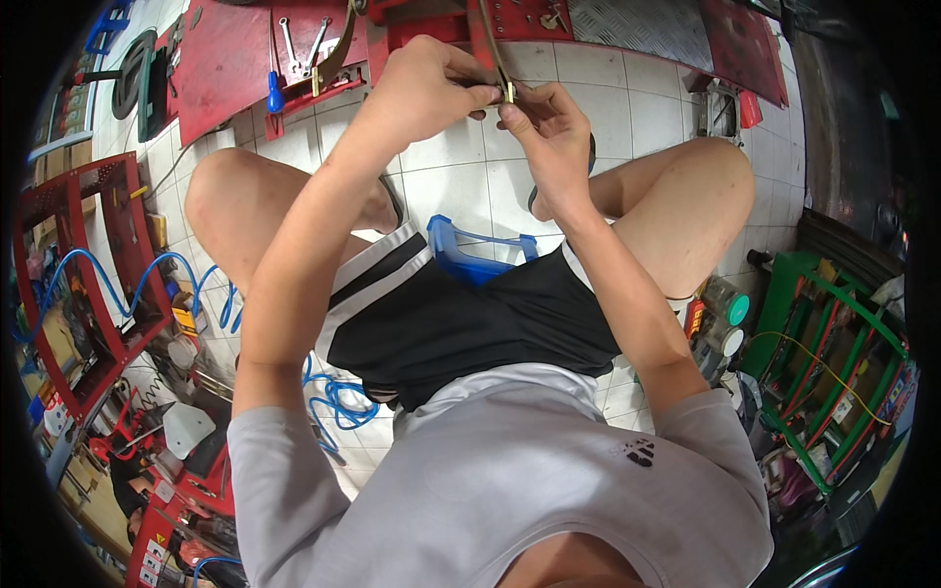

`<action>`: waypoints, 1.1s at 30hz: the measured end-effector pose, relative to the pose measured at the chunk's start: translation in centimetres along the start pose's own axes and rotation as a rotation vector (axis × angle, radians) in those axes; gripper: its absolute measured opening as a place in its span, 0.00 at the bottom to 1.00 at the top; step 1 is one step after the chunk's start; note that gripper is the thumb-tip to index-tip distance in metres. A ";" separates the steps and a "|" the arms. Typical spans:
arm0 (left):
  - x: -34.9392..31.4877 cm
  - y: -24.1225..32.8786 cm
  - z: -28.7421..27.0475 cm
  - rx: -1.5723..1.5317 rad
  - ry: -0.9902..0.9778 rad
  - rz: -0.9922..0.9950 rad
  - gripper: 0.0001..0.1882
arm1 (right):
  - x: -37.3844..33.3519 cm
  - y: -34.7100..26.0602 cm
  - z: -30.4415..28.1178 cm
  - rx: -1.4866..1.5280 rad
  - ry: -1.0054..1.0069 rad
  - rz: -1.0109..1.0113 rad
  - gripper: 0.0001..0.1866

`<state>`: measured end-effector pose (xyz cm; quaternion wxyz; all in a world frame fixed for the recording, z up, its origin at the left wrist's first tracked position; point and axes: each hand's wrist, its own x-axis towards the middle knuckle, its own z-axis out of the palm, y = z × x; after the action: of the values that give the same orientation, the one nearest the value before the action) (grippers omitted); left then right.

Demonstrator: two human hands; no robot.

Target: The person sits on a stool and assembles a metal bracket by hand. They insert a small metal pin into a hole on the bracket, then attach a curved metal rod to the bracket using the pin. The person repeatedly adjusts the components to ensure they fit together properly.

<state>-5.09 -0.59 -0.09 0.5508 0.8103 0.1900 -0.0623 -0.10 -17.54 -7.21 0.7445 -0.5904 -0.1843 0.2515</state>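
A thin, dark curved strip comes down from the red equipment at the top and ends in a small brass-coloured piece. My left hand is at the left side of this end, its thumb and fingers pinched; what lies between them is mostly hidden. From the right, my right hand closes its thumb and fingers round the brass-coloured piece. To the left hangs a similar curved strip with a yellowish tip, apart from both hands.
On the red platform lie two wrenches and a blue-handled screwdriver. Under me is a blue plastic stool. Coiled blue hose lies on the tiles at left. A green rack stands at right, a red frame at left.
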 end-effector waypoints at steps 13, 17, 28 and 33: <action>0.4 -0.2 0.0 -0.039 0.110 0.060 0.18 | -0.1 -1.0 0.6 -0.173 0.117 -0.145 0.10; 0.4 0.2 -0.3 0.022 0.044 0.004 0.19 | 0.0 -0.8 0.4 -0.227 0.125 -0.152 0.10; -0.1 0.1 -0.2 0.032 0.044 0.094 0.18 | 0.0 -0.8 0.7 -0.035 0.090 -0.113 0.08; -0.2 0.4 -0.4 0.088 0.027 0.030 0.19 | 0.2 -0.6 0.7 0.043 0.028 -0.016 0.09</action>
<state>-5.18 -0.41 0.46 0.5130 0.8373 0.1822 -0.0515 -0.24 -16.98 -6.43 0.7615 -0.5761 -0.1732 0.2413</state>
